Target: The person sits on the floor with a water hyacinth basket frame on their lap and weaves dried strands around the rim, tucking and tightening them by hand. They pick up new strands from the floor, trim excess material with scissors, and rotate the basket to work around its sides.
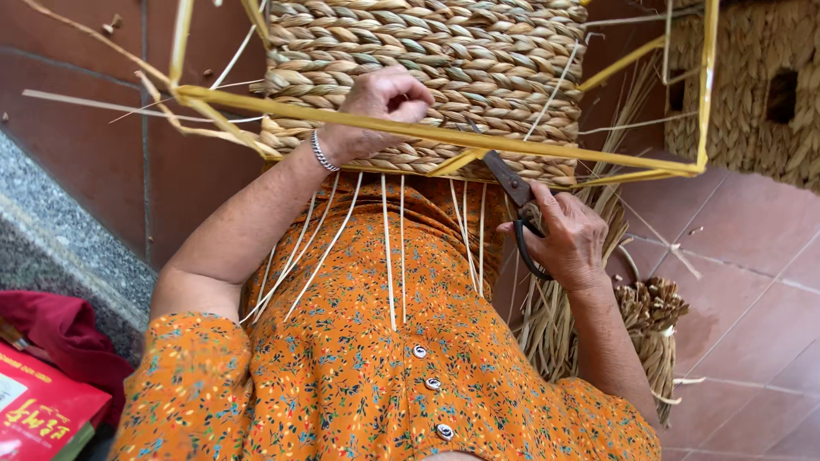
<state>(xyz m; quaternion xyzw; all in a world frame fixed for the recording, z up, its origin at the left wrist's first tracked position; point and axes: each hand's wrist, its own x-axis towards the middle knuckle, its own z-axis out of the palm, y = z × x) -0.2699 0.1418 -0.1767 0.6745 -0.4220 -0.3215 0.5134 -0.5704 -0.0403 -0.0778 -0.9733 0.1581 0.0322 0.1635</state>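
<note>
Red tile floor (752,248) — left hand (376,115) fingers press woven basket (427,77); right hand (568,239) fingers grip scissors (512,188).

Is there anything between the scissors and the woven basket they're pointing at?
Yes. The yellow frame bar crosses in front of the woven basket; the scissors in the right hand poke up from beneath it.

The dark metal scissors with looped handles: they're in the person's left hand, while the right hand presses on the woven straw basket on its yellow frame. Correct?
Not quite: the hands are swapped. In the head view the dark metal scissors with looped handles sit in the right hand, and the left hand, with a silver bracelet at the wrist, presses on the woven straw basket on its yellow frame.
</note>
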